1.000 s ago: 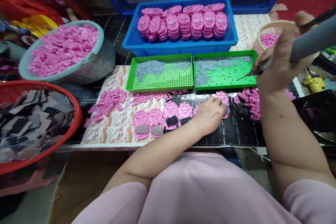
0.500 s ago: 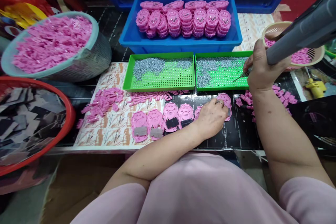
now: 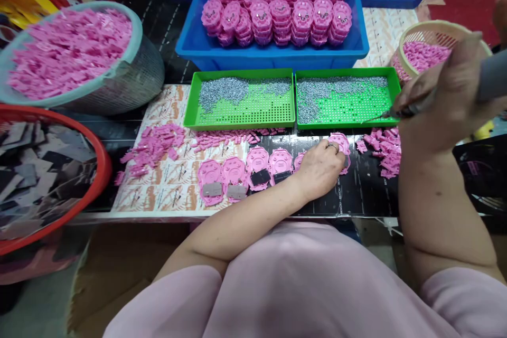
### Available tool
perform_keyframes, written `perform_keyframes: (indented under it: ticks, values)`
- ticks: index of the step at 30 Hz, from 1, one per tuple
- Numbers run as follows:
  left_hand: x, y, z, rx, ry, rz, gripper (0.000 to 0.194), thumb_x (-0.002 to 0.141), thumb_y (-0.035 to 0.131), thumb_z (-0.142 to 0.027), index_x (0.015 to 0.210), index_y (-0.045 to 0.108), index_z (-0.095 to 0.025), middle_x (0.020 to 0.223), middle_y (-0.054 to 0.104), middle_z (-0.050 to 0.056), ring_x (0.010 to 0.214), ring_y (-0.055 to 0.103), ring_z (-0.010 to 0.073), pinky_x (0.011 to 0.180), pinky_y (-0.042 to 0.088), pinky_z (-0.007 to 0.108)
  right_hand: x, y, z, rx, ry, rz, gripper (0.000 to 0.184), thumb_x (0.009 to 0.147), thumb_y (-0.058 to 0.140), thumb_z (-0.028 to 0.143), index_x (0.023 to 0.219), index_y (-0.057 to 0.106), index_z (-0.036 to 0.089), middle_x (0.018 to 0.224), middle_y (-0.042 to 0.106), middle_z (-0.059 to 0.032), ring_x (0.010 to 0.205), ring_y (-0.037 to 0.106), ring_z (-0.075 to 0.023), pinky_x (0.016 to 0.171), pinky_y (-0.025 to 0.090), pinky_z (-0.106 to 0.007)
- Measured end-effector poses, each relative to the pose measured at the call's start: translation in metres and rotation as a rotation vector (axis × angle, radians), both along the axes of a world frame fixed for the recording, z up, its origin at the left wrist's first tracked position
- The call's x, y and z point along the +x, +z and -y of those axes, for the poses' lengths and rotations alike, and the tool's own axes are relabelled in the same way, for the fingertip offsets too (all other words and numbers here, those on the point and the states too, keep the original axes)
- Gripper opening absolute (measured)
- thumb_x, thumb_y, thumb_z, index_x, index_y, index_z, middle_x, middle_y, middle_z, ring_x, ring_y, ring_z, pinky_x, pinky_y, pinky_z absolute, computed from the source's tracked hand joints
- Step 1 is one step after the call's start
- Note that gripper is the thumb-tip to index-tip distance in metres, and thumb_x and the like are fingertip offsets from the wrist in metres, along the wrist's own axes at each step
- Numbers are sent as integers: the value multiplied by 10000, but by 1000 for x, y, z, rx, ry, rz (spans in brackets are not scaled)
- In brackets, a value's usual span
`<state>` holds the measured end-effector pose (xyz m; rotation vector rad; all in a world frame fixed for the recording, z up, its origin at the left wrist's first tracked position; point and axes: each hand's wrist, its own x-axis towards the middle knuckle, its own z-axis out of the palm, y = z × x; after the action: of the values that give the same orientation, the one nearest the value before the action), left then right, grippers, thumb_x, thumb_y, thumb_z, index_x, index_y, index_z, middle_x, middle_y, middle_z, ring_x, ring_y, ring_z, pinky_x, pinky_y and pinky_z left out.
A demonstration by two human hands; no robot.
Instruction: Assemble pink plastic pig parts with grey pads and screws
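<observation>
My left hand (image 3: 320, 167) rests closed on a pink plastic shell (image 3: 339, 145) at the right end of a row of pink shells (image 3: 257, 165) on the table, several with grey or black pads on them. My right hand (image 3: 443, 97) is wrapped round a grey electric screwdriver (image 3: 491, 76). Its thin bit points at the near right edge of the right green tray (image 3: 392, 82), which holds small silver screws (image 3: 317, 95).
A second green tray (image 3: 192, 105) of screws lies to the left. Behind stands a blue bin (image 3: 273, 55) of stacked pink shells. A grey basket (image 3: 138, 74) of pink parts, a red basket (image 3: 99, 169) of grey pads and a tan basket (image 3: 407, 37) surround the work area. Loose pink clips (image 3: 154, 145) lie about.
My right hand with the screwdriver has shifted a little right and down along the right tray's edge. My left hand has stayed on the pink shell. The view has tilted slightly.
</observation>
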<state>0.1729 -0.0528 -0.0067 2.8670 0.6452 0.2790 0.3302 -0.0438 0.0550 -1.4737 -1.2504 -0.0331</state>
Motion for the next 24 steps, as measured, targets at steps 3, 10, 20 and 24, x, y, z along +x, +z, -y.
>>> perform_keyframes:
  ticks: [3,10,20,24]
  values:
    - [0,1,0,13,-11,-20,183,931,529,-228,905,684,-133,939,656,114,942,580,246,804,490,349,-25,5,33,171,-113,-220,388,925,514,502,1194,439,233,561,393,44,427,401,-106,465,414,-317]
    - [0,-1,1,63,8,-24,176,938,547,-254,919,678,-137,940,660,91,944,577,229,770,475,325,-33,-21,47,236,95,-418,293,842,665,422,1088,546,317,660,519,50,373,416,-96,363,385,-302]
    - [0,3,1,12,17,-68,178,945,539,-246,939,681,-138,979,657,91,986,558,228,750,461,325,-30,-27,43,293,146,-449,196,847,669,318,1029,599,332,513,382,86,347,403,-101,350,365,-273]
    - [1,6,1,-25,33,-89,180,944,536,-243,935,685,-143,976,651,97,1001,553,237,686,459,318,-29,-29,40,242,177,-454,139,849,664,355,951,580,312,529,396,84,335,395,-97,333,351,-270]
